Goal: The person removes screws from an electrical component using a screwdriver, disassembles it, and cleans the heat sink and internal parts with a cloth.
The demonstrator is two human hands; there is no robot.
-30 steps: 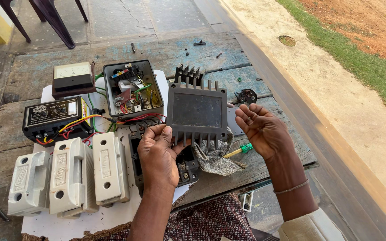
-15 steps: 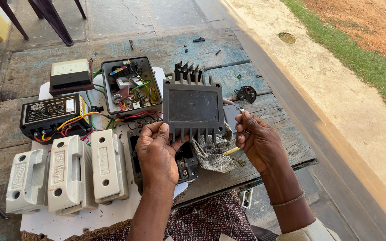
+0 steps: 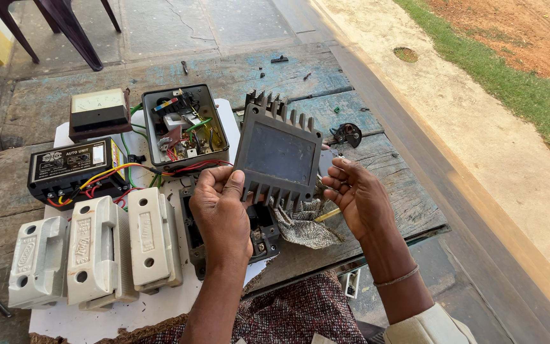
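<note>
Finned housing [image 3: 279, 155] held above surface [image 3: 377, 191] centre, between left hand [image 3: 221, 210] and right hand [image 3: 359, 196]. Open wired box [image 3: 184, 126] behind-left of housing. Meter [image 3: 98, 112] left of box. Three fuse blocks [image 3: 97, 248] in row at near-left. Cloth [image 3: 305, 224] under housing.

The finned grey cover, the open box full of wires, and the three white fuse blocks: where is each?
finned grey cover [image 3: 279, 155], head view, on its flat dark middle panel.
open box of wires [image 3: 184, 125], head view, on the wiring inside it.
white fuse blocks [image 3: 100, 245], head view, on the front of the middle block.
</note>
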